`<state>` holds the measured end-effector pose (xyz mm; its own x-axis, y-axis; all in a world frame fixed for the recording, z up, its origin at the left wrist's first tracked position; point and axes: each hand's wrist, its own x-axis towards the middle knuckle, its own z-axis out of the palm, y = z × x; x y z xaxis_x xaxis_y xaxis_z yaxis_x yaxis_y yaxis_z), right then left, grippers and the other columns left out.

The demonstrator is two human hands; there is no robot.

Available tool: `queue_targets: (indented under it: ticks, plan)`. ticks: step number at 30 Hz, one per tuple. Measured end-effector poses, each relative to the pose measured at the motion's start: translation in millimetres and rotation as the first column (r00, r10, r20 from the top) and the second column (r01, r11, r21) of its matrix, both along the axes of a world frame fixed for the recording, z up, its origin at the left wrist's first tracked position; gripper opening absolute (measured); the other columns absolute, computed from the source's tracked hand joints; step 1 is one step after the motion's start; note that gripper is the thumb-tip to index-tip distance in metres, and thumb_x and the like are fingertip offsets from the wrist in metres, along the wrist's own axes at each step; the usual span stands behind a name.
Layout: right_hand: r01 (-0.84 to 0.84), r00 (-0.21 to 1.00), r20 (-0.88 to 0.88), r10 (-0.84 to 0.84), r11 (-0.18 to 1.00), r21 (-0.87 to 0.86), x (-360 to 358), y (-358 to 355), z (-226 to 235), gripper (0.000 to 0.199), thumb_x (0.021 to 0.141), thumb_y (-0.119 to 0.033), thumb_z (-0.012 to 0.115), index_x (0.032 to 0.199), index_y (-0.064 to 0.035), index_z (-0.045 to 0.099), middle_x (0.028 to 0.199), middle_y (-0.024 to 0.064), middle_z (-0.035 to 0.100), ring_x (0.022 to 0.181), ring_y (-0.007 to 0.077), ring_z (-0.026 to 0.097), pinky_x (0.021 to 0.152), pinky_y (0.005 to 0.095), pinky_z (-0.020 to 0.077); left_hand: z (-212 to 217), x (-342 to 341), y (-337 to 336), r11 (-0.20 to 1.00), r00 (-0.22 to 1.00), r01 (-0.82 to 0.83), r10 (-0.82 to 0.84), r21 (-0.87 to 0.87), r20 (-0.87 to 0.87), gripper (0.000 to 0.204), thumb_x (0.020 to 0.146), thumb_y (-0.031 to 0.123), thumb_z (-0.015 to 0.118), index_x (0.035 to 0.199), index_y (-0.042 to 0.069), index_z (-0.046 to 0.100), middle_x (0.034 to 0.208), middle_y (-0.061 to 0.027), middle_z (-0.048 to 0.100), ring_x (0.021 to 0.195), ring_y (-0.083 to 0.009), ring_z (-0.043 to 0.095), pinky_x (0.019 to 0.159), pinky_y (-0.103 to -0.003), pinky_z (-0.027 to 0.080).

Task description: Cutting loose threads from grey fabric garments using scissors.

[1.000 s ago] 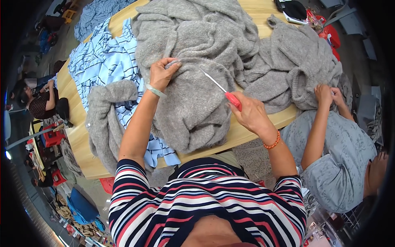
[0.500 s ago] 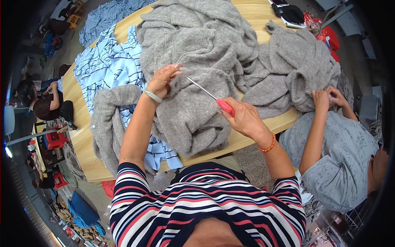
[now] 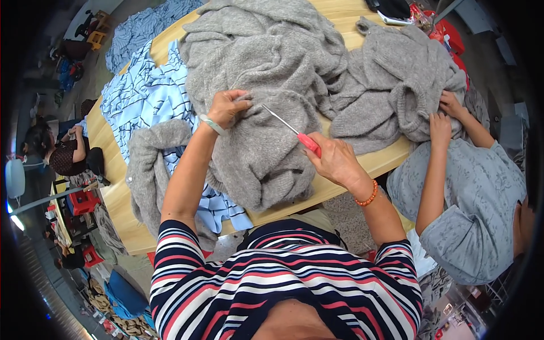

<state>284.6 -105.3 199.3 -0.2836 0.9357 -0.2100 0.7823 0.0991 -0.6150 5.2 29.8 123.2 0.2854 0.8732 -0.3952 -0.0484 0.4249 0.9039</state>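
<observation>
A fuzzy grey knit sweater (image 3: 277,161) lies bunched on the table in front of me. My left hand (image 3: 228,107), with a pale bangle at the wrist, is closed at the sweater's left part, pinching a bit of the knit between thumb and fingers. In my right hand (image 3: 339,161) I grip a red-handled tool (image 3: 309,144) with a thin metal shaft. Its tip points up and left over the sweater, a little to the right of my left fingertips. The exact shape of the tip is too small to tell.
More grey knitwear (image 3: 249,25) heaps up behind. Blue striped fabric (image 3: 144,90) and a grey knit piece (image 3: 150,164) lie at left on the wooden table (image 3: 122,209). At right, a co-worker's hands (image 3: 445,119) handle another grey sweater (image 3: 379,85). A person (image 3: 65,147) sits far left.
My left fingers have closed in on the knit, and the tool's tip stays close by them. The co-worker's hands have shifted on their sweater. The whole view has moved slightly.
</observation>
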Motion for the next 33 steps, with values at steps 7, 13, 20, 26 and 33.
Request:
queue_targets:
  ticks: [7,13,20,26,33]
  plan:
    - [0.146,0.987,-0.065,-0.146,0.989,-0.012,30.1,-14.0,-2.8,0.026,0.089,-0.025,0.060,0.110,-0.0099,0.057,0.082,0.0189,0.064,0.080,0.0397,0.062,0.068,0.0450,0.0483,49.3,78.2,18.1,0.671,0.341,0.724,-0.145,0.161,-0.929,0.041,0.071,0.035,0.075,0.093,0.001,0.066,0.089,-0.0174,0.067,0.085,-0.0332,0.065,0.074,-0.041,0.050]
    - [0.210,0.978,0.008,-0.209,0.977,-0.045,42.1,-22.8,-13.6,0.026,0.088,-0.025,0.060,0.108,-0.0094,0.057,0.079,0.0194,0.064,0.078,0.0412,0.061,0.068,0.0476,0.0481,1.4,104.4,29.5,0.570,0.340,0.801,-0.185,0.181,-0.922,0.028,0.070,0.025,0.072,0.083,0.002,0.063,0.087,-0.0210,0.063,0.086,-0.0398,0.060,0.075,-0.047,0.047]
    - [0.115,0.987,0.116,-0.108,0.992,-0.052,47.5,-19.2,-11.9,0.024,0.087,-0.027,0.060,0.101,-0.0081,0.056,0.072,0.0218,0.063,0.072,0.0436,0.061,0.066,0.0508,0.0478,-8.9,86.7,37.3,0.726,0.602,0.662,-0.367,0.186,-0.709,0.020,0.071,0.018,0.067,0.083,0.002,0.069,0.066,-0.0199,0.061,0.062,-0.0309,0.061,0.063,-0.039,0.047]
    - [0.088,0.996,0.040,-0.085,0.992,-0.088,42.7,-14.8,-2.5,0.023,0.087,-0.025,0.061,0.104,-0.0090,0.058,0.077,0.0207,0.064,0.076,0.0423,0.062,0.067,0.0489,0.0483,17.5,69.3,16.5,0.714,0.575,0.665,-0.303,0.218,-0.760,0.030,0.081,0.023,0.067,0.101,0.000,0.067,0.078,-0.0149,0.067,0.067,-0.0190,0.061,0.066,-0.034,0.049]
    - [0.135,0.991,0.005,-0.135,0.991,0.006,37.8,-22.0,3.6,0.027,0.087,-0.022,0.062,0.110,-0.0103,0.057,0.081,0.0188,0.064,0.078,0.0401,0.062,0.067,0.0452,0.0486,47.8,-24.8,-21.3,0.825,0.589,0.505,-0.114,0.254,-0.800,0.035,0.081,0.022,0.071,0.106,-0.003,0.065,0.081,-0.0051,0.066,0.071,-0.0127,0.058,0.065,-0.028,0.047]
